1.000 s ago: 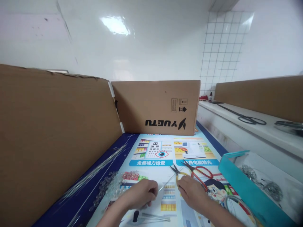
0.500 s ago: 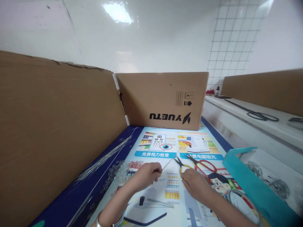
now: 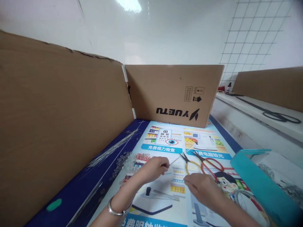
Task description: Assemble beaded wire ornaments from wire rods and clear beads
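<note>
My left hand is closed in a pinch on a thin metal wire that points up and right over the printed poster. My right hand hovers just right of it with fingers curled, near the yellow-handled pliers; whether it grips anything I cannot tell. Red-handled scissors lie beside the pliers. A pile of clear beads sits left of my left hand. A bangle is on my left wrist.
Cardboard walls stand at the left and back. A bundle of long wires lies along the blue edge. A teal tray with coiled wire is at the right. Black scissors rest on the white ledge.
The view has tilted down and shifted. My left hand has lifted the wire slightly toward the pliers, and my right hand has drawn back from the pliers toward me.
</note>
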Demonstrator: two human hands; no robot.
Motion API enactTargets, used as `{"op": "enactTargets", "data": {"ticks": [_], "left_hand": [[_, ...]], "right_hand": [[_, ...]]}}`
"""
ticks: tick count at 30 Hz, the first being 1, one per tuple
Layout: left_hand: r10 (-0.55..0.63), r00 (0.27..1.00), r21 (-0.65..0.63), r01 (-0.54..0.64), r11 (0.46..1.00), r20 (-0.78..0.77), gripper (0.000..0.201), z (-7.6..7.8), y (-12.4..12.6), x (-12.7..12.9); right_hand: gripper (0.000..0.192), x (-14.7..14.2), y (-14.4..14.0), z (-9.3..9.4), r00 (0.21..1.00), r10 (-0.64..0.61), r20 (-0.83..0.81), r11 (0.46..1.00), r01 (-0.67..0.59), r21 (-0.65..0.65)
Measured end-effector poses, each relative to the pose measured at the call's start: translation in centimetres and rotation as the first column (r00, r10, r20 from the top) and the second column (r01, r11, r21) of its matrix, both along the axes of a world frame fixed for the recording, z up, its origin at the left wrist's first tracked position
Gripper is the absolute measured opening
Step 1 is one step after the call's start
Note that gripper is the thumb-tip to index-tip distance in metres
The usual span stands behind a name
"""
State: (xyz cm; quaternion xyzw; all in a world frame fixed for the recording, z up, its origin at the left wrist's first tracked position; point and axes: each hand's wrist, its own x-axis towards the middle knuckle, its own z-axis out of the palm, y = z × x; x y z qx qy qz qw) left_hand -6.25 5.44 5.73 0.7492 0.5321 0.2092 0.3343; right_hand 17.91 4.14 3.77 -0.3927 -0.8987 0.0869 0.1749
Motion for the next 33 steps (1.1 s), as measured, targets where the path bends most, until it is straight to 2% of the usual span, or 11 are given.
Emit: {"op": "enactTargets", "data": {"ticks": [2, 4, 7, 10, 13, 16, 19, 22, 26, 33], "left_hand": [[-0.005, 1.0, -0.008, 0.005, 1.0, -0.008, 0.018, -0.1, 0.0, 0.0], [-0.012, 1.0, -0.021, 0.012, 1.0, -0.014, 0.018, -0.2, 0.0, 0.1], [-0.041, 0.999, -0.044, 0.04, 0.998, -0.018, 0.016, -0.3, -0.1, 0.5], [-0.08, 0.997, -0.071, 0.078, 0.994, -0.02, 0.018, -0.5, -0.3, 1.2], [-0.115, 0.993, -0.098, 0.112, 0.989, -0.019, 0.019, -0.7, -0.6, 2.0], [-0.136, 0.99, -0.103, 0.134, 0.986, -0.018, 0.018, -1.0, -0.8, 2.6], [-0.155, 0.988, -0.113, 0.153, 0.982, -0.004, 0.017, -1.3, -0.8, 2.8], [-0.163, 0.986, -0.132, 0.164, 0.978, 0.014, 0.017, -1.8, -0.7, 2.8], [-0.159, 0.987, -0.144, 0.16, 0.977, 0.02, 0.016, -2.4, -0.5, 2.8], [-0.145, 0.989, -0.151, 0.145, 0.978, 0.014, 0.016, -2.5, -0.6, 2.8]], "right_hand": [[0.026, 1.0, 0.8, 1.3, 0.973, -0.134, -0.19, 0.988, 0.117, -0.101], [0.026, 2.1, 1.5, 2.7, 0.894, -0.287, -0.344, 0.953, 0.231, -0.194], [0.025, 3.3, 2.4, 3.9, 0.809, -0.398, -0.432, 0.911, 0.296, -0.286], [0.02, 3.5, 3.1, 2.7, 0.838, -0.364, -0.408, 0.894, 0.191, -0.405], [0.014, 2.6, 3.5, 0.2, 0.814, -0.406, -0.414, 0.788, 0.083, -0.61], [0.021, 1.5, 3.3, -1.3, 0.747, -0.458, -0.482, 0.703, -0.027, -0.711], [0.026, 0.8, 2.6, -1.3, 0.671, -0.511, -0.538, 0.656, -0.1, -0.748], [0.027, 0.6, 2.1, -0.7, 0.619, -0.535, -0.576, 0.646, -0.139, -0.75], [0.03, 0.6, 1.9, -0.7, 0.594, -0.539, -0.597, 0.65, -0.158, -0.744], [0.03, 0.5, 2.6, -2.3, 0.572, -0.565, -0.595, 0.645, -0.143, -0.75]]}}
